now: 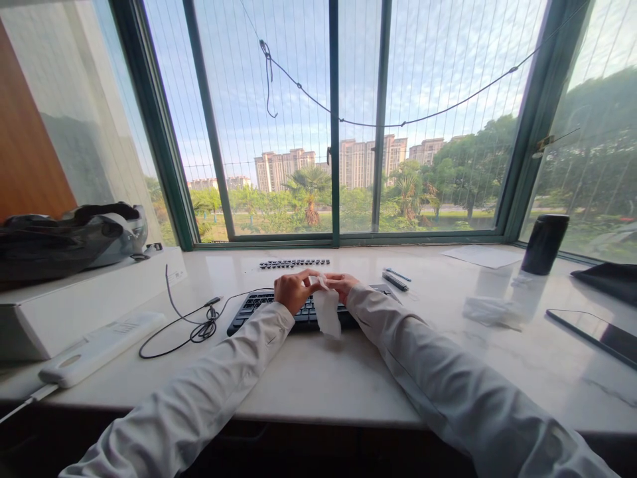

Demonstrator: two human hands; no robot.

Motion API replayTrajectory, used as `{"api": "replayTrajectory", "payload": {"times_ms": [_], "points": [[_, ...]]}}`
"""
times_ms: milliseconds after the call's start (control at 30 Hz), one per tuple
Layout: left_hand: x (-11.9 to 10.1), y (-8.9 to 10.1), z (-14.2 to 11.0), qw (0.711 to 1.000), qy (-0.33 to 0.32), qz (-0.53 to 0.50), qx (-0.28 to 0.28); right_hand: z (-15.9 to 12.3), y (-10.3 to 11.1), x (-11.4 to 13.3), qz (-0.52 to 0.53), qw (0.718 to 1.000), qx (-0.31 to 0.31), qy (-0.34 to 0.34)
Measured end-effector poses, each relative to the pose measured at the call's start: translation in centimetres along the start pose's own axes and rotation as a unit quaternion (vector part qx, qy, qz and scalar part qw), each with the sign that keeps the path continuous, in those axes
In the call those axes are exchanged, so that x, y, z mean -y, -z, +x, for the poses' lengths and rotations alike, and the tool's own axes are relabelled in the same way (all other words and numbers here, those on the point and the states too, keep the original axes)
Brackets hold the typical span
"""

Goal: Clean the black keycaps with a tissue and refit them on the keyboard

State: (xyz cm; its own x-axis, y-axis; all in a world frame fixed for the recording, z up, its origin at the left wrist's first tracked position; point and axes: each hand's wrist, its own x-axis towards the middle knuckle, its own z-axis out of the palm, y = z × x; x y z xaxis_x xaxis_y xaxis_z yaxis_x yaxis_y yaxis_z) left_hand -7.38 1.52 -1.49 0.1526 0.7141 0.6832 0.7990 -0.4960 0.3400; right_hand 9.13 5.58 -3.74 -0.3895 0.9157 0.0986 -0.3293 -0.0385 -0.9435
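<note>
Above a black keyboard, my left hand pinches the top of a thin white tissue. My right hand meets it there, its fingers closed on the same crumpled upper part. The tissue's loose end hangs down over the keyboard's front edge. Between the fingers, any small thing inside the tissue is hidden. Behind the hands, several loose black keycaps stand in rows on the marble-patterned desk.
A coiled black cable and a white power strip lie left, before a white box bearing a dark bag. Rightward are pens, clear plastic packaging, a phone, a black cylinder and paper.
</note>
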Motion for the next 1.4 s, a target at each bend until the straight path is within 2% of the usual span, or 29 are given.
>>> {"api": "replayTrajectory", "payload": {"times_ms": [67,233,333,700,1000,1167,1267,1400], "points": [[-0.1,0.1,0.0,1.0,0.004,-0.003,0.001,-0.1,0.3,0.2,-0.02,1.0,0.002,0.007],[-0.2,-0.1,0.0,1.0,0.007,-0.004,-0.007,0.2,0.7,0.0,-0.096,0.992,-0.073,0.046],[-0.2,-0.3,0.0,1.0,0.008,-0.004,-0.011,0.4,0.8,-0.2,-0.113,0.988,-0.082,0.068],[0.0,-0.6,0.1,1.0,0.018,0.004,-0.016,-0.2,0.3,0.7,-0.089,0.989,-0.111,0.035],[0.0,-0.5,0.0,0.999,0.021,-0.009,-0.028,0.6,0.2,-0.4,-0.054,0.991,-0.091,0.086],[-0.5,-0.4,-0.1,0.999,0.025,-0.022,-0.033,0.3,0.2,-0.2,-0.056,0.988,-0.122,0.071],[-0.5,-0.3,-0.1,0.999,0.03,-0.026,-0.026,0.0,0.0,0.2,-0.041,0.991,-0.118,0.054],[-0.2,-0.5,0.0,0.999,0.037,-0.012,-0.021,0.0,-0.3,0.2,-0.009,0.989,-0.132,0.066]]}}
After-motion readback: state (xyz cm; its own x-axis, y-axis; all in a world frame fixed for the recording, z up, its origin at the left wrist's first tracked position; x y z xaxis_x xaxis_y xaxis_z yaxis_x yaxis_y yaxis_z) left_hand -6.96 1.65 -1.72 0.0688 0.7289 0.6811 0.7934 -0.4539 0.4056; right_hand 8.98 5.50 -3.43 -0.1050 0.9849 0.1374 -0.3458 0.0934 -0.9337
